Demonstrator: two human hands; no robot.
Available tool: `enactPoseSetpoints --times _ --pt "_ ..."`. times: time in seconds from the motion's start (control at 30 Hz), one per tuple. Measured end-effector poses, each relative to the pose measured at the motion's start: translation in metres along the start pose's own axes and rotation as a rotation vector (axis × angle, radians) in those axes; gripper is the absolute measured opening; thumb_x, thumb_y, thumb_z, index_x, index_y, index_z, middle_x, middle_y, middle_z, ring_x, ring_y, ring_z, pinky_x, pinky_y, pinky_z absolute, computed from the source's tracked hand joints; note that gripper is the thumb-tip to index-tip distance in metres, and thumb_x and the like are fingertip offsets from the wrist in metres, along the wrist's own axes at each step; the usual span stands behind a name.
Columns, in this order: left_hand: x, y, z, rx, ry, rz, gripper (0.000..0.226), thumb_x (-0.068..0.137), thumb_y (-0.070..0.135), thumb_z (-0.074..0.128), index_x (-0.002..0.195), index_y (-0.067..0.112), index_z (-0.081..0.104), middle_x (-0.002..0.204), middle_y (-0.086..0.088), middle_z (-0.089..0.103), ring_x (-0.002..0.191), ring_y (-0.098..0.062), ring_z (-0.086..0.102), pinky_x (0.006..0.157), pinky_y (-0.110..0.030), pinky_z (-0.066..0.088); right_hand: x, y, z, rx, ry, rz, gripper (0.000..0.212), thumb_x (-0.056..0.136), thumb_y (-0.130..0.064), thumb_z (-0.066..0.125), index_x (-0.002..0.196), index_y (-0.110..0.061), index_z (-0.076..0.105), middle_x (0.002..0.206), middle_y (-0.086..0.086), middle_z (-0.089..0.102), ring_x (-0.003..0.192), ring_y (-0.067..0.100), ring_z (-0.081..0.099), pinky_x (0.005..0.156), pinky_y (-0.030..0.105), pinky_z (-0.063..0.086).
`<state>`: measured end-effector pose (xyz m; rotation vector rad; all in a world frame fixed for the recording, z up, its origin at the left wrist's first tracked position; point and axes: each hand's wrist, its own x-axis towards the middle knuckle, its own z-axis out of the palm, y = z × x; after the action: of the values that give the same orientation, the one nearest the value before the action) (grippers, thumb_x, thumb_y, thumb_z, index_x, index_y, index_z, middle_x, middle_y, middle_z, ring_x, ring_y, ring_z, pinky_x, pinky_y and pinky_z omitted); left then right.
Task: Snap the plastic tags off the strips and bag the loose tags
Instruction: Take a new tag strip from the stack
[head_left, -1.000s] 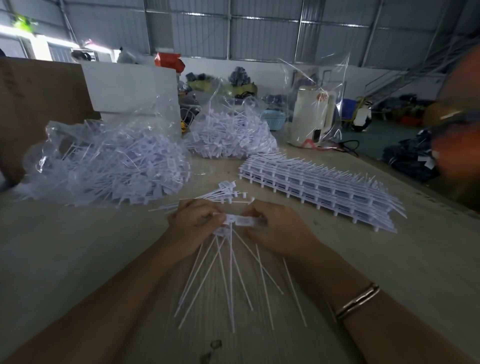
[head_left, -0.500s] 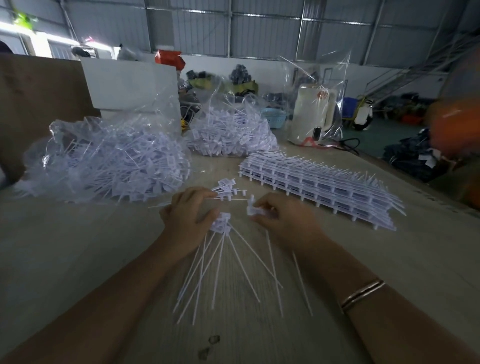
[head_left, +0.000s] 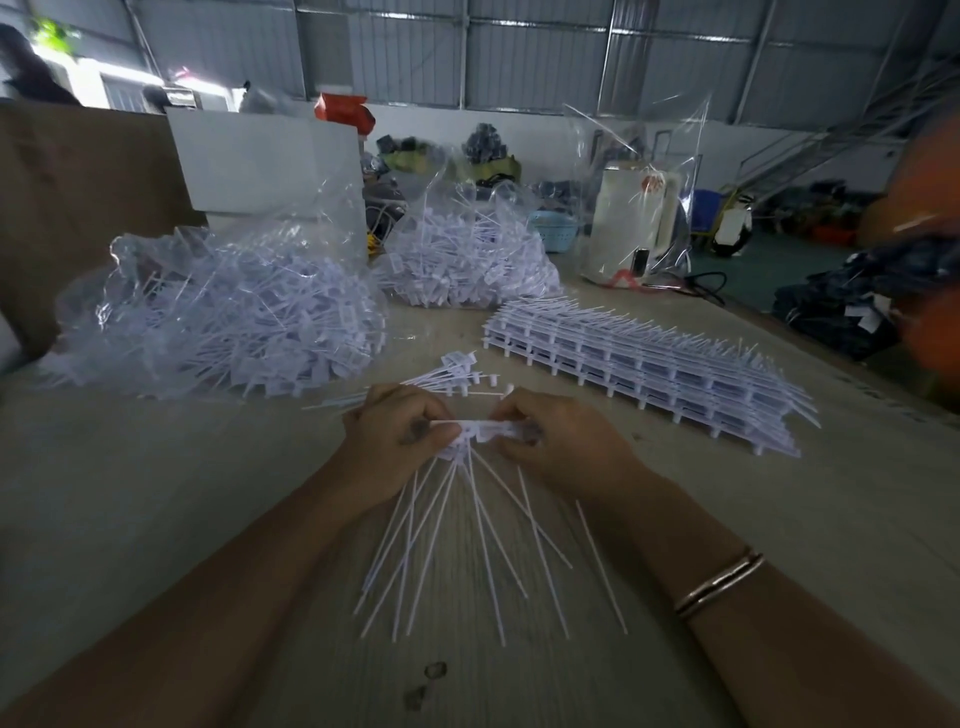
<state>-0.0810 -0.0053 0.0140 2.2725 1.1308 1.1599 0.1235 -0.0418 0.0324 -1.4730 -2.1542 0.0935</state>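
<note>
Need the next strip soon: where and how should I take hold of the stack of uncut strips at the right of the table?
Probably take the stack of strips by its near-left end, around the thick white spine, coming in from the left, from near where the right hand works. The thin tails stick out toward the far right and would likely bend or snag; the spine looks rigid.

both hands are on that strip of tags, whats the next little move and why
Probably bend the strip sharply between the left hand and right hand to snap off the next tag. Both hands pinch it from either end, the tag tails fan out toward the person, and a few loose tags already lie just behind.
</note>
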Motion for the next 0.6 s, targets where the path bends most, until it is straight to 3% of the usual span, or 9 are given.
enactPoseSetpoints --times 0.1,0.23,0.33,0.4,0.5,0.6 --pt "0.0 0.002 -0.003 0.011 0.037 0.037 0.008 0.077 0.038 0.056 0.073 0.031 0.058 0.085 0.015 0.061 0.103 -0.014 0.048 0.096 -0.047 0.035 0.004 0.001 0.002 0.018 -0.007 0.009 0.023 0.088 -0.044 0.056 0.104 -0.03 0.064 0.096 -0.009 0.067 0.079 0.008 0.056 0.068 0.025 0.043" --pt "0.0 0.003 -0.002 0.043 0.101 0.091 0.009 0.078 0.033 0.057 0.073 0.025 0.059 0.083 0.016 0.059 0.1 -0.015 0.049 0.093 -0.046 0.038 0.005 0.002 0.002 0.129 -0.05 0.035 0.02 0.092 -0.037 0.053 0.104 -0.028 0.066 0.091 -0.009 0.067 0.073 0.003 0.056 0.069 0.024 0.044" --pt "-0.001 0.004 -0.004 0.013 0.152 0.096 0.007 0.079 0.025 0.06 0.075 0.019 0.06 0.082 0.014 0.058 0.098 -0.02 0.052 0.09 -0.042 0.041 0.003 0.0 0.002 0.275 -0.038 0.087 0.015 0.093 -0.034 0.051 0.088 -0.032 0.065 0.074 -0.018 0.062 0.062 -0.004 0.053 0.063 0.017 0.042" --pt "-0.002 0.002 -0.008 -0.021 0.214 0.057 0.007 0.082 0.019 0.065 0.077 0.016 0.061 0.082 0.015 0.056 0.098 -0.024 0.055 0.09 -0.04 0.041 -0.001 0.008 -0.006 0.367 0.011 0.17 0.019 0.094 -0.034 0.049 0.079 -0.032 0.061 0.074 -0.014 0.063 0.065 0.0 0.057 0.067 0.023 0.044" --pt "-0.002 0.0 -0.011 0.015 0.199 -0.034 0.016 0.078 0.033 0.057 0.079 0.019 0.063 0.084 0.02 0.056 0.104 -0.021 0.053 0.096 -0.044 0.038 -0.009 0.023 -0.015 0.245 0.021 0.186 0.005 0.091 -0.037 0.054 0.09 -0.036 0.058 0.087 -0.013 0.062 0.078 0.003 0.057 0.068 0.023 0.043" --pt "0.001 0.0 -0.004 0.16 0.136 -0.09 0.034 0.076 0.048 0.047 0.096 0.025 0.062 0.106 0.01 0.058 0.116 -0.022 0.046 0.101 -0.049 0.032 -0.007 0.013 -0.008 0.185 0.029 0.134 0.012 0.085 -0.044 0.059 0.094 -0.041 0.052 0.088 -0.02 0.057 0.081 -0.005 0.054 0.066 0.018 0.042"
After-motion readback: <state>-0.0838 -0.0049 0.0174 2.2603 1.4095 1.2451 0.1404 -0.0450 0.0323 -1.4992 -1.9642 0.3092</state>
